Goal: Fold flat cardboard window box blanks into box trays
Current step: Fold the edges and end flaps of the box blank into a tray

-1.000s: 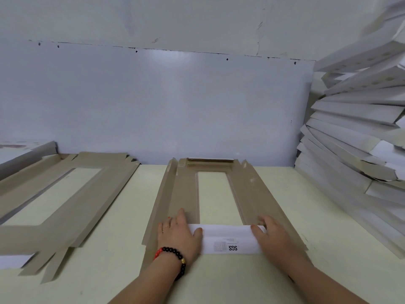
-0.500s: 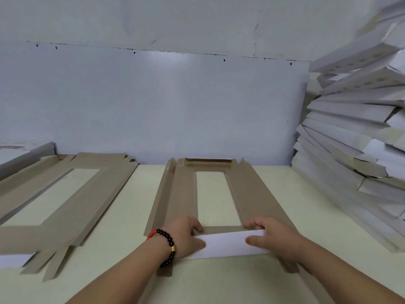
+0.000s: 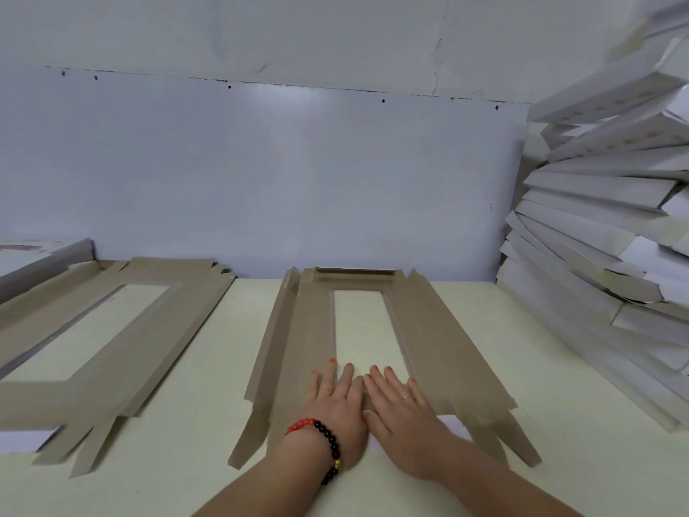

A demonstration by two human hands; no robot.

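**Both palms flat on the near flap**

The cardboard blank lay brown side up on the table. The left hand and right hand, fingers straight, pressed its near end. Light, stiff, creasing readily, it seemed best handled by its edge flaps.

Brown window box blank, flat on the desk
Long cut-out window in its middle, side flaps spread, far end flap folded over.

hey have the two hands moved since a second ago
Yes. Left hand and right hand came together from the near flap's ends and now press flat, side by side, at the cardboard blank's near middle.
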